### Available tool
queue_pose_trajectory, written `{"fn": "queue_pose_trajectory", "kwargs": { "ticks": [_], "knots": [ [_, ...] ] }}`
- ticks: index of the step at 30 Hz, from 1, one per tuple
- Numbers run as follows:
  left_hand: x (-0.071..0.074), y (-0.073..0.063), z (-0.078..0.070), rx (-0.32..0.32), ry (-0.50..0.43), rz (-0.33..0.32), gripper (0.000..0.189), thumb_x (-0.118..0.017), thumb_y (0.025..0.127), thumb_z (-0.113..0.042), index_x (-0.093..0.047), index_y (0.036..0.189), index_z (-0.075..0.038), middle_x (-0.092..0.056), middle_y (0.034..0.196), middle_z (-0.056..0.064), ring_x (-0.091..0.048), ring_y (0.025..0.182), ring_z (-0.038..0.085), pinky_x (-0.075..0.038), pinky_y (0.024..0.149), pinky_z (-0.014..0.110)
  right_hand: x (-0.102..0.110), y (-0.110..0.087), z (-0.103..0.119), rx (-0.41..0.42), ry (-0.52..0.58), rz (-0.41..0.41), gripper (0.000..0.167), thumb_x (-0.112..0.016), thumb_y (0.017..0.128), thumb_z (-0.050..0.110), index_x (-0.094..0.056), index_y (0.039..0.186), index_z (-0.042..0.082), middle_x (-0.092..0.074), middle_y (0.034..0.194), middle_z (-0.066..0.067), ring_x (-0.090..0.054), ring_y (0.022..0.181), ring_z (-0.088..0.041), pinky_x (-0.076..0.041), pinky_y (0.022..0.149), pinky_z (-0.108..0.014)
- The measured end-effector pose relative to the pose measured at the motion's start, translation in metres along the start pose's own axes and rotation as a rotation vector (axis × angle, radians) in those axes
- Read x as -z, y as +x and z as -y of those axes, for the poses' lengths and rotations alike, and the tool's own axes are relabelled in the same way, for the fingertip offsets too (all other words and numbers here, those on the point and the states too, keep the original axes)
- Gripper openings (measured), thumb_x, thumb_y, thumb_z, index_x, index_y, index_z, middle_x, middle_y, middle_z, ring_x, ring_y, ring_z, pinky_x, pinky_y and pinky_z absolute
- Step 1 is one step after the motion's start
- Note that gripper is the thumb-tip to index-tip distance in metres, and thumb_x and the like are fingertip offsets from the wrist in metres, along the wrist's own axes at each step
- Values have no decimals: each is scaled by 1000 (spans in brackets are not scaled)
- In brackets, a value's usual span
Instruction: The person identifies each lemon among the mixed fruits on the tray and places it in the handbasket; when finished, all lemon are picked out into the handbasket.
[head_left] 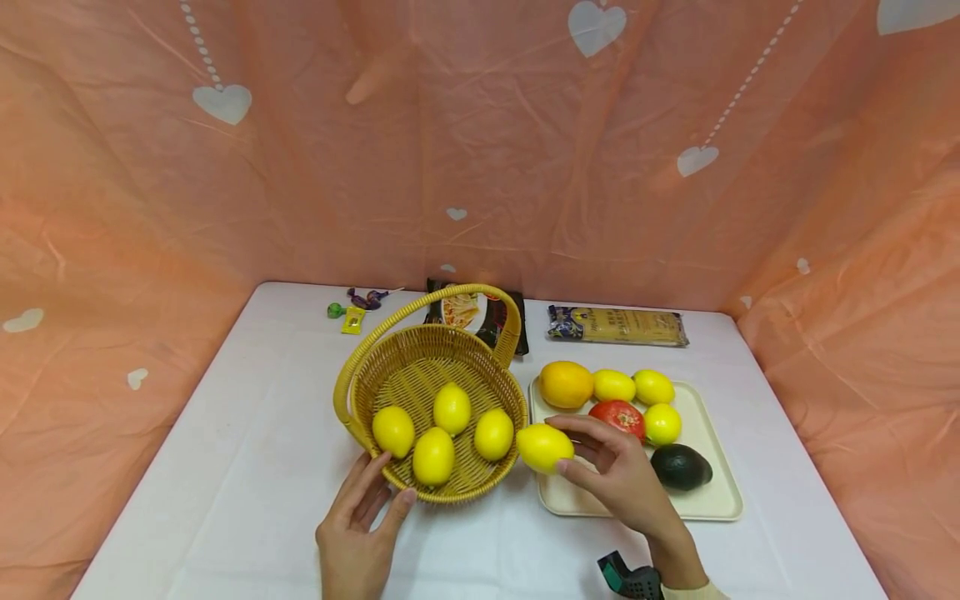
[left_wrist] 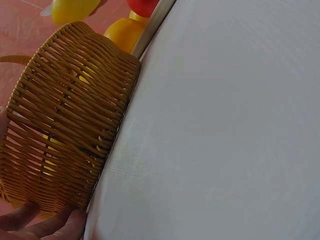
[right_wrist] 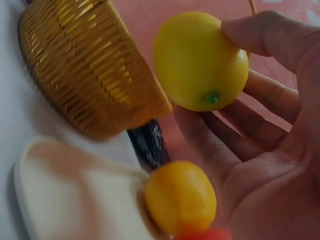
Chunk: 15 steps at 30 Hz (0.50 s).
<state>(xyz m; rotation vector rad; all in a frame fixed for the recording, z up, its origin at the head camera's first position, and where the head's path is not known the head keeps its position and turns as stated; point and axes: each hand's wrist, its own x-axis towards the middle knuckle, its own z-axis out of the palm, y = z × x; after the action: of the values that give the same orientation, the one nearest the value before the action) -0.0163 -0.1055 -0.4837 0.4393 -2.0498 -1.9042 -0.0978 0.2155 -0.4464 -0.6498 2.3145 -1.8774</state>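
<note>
My right hand [head_left: 618,479] pinches a yellow lemon [head_left: 545,448] between thumb and fingers, just right of the wicker basket's rim. In the right wrist view the lemon [right_wrist: 200,60] shows a small green stem end. The basket [head_left: 468,492] has an arched handle and holds several lemons, among them one lemon [head_left: 452,408] near its middle. My left hand [head_left: 360,525] holds the basket's near left side, with fingertips and thumb at the rim. In the left wrist view, fingers [left_wrist: 65,225] touch the woven outer wall [left_wrist: 75,110].
A cream tray [head_left: 720,500] on the right carries an orange [head_left: 566,384], a red pomegranate [head_left: 618,417], an avocado [head_left: 681,467] and several lemons. Behind lie a black food packet [head_left: 465,312], a noodle pack [head_left: 618,326] and wrapped candies [head_left: 352,319]. Pink curtains surround the white table.
</note>
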Motion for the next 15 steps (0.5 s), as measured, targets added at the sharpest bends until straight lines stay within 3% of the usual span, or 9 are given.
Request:
{"fn": "queue_pose_trajectory", "kwargs": {
  "ticks": [9, 15],
  "knots": [
    [-1, 0, 0, 7, 1, -12, 56, -90, 90, -3, -73, 143, -13, -50, 164, 25, -62, 137, 40, -59, 101, 14, -23, 21, 8, 15, -49, 108, 41, -79, 100, 5, -72, 141, 9, -72, 143, -12, -69, 132, -13, -59, 113, -24],
    [-1, 0, -1, 17, 3, -8, 56, -90, 91, -4, -74, 143, -13, -49, 165, 24, -63, 137, 37, -59, 101, 14, -38, 33, 16, 64, -159, 175, 41, -83, 99, 13, -75, 139, 19, -74, 142, -2, -70, 130, -14, -60, 113, -25]
  ]
}}
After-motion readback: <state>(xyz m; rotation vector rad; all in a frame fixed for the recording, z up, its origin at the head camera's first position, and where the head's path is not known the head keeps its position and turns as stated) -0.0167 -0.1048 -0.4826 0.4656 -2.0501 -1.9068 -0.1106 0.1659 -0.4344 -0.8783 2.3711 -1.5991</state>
